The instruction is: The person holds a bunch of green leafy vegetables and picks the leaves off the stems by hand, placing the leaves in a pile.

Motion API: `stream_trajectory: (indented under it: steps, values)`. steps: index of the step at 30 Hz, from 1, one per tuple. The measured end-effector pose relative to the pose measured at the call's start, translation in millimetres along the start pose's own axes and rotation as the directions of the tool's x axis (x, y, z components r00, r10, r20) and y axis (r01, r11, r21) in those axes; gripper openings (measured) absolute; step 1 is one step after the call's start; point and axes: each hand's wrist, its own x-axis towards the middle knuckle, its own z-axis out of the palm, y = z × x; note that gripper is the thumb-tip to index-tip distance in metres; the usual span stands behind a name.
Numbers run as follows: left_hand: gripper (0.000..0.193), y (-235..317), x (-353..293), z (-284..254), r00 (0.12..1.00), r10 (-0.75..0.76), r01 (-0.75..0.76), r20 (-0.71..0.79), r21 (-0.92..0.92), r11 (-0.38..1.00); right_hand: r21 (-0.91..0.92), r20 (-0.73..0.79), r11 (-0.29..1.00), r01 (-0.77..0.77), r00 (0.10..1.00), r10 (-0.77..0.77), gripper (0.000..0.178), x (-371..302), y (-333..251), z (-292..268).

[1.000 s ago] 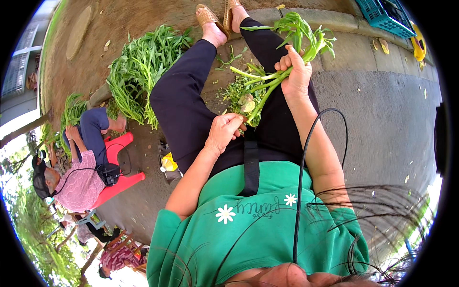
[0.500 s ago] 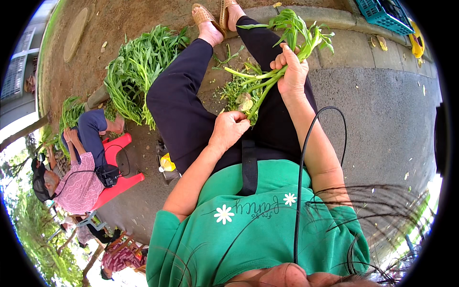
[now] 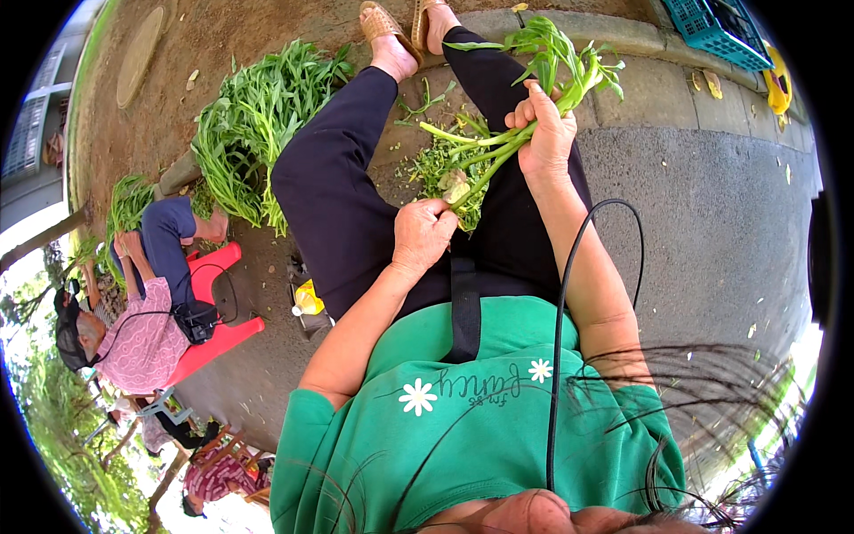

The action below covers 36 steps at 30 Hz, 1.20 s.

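Observation:
My right hand (image 3: 545, 138) is closed round a small bunch of long-stemmed leafy greens (image 3: 507, 138), held over my right thigh. Its leaves spread beyond my fingers at the top, and the cut stems slant down to the left. My left hand (image 3: 423, 237) pinches the lower end of one thick stem, just left of my lap. Below the stems, between my legs, a pile of leaf and stem scraps (image 3: 431, 169) lies on the ground, with a pale wilted leaf at its near side.
A large heap of the same greens (image 3: 258, 133) lies beyond my left knee. Farther left, another person sits on a red plastic stool (image 3: 209, 294). A yellow-labelled bottle (image 3: 308, 299) stands beside my left thigh. At far right are a blue crate (image 3: 716, 34) and a yellow object (image 3: 778, 82).
My left hand has moved slightly left and up, still pinching the stem end. My right hand and the bunch have stayed nearly in place.

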Motion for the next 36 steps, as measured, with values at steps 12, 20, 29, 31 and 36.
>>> stream_trajectory:
  steps: [12, 20, 29, 31, 36]
  values:
    - [0.016, -13.2, -1.5, -4.2, 0.992, -0.121, 0.105, -0.037, -0.301, 0.948, 0.054, -0.026, 0.998, -0.032, 0.999, 0.033, 0.008, 3.0, -2.2, -0.7]
    - [0.011, -10.6, -5.2, -6.7, 0.990, -0.074, 0.024, -0.124, -0.365, 0.931, 0.084, -0.032, 0.995, -0.054, 0.998, 0.057, 0.008, 4.1, -2.6, -1.8]
    - [0.011, -15.9, -5.6, -6.2, 0.960, 0.278, -0.247, 0.018, 0.515, 0.821, 0.127, -0.035, 0.990, -0.053, 0.998, 0.058, 0.007, 8.6, -8.4, -4.4]
    - [0.011, -15.4, -4.0, -6.4, 0.984, 0.174, -0.168, 0.032, 0.477, 0.863, 0.113, -0.042, 0.992, -0.046, 0.998, 0.051, 0.006, 6.5, -6.6, -3.0]
    - [0.011, -7.0, -1.5, -9.5, 0.996, 0.073, -0.089, 0.053, 0.436, 0.895, 0.104, -0.029, 0.994, -0.034, 0.999, 0.037, 0.005, 7.0, -6.1, -4.3]
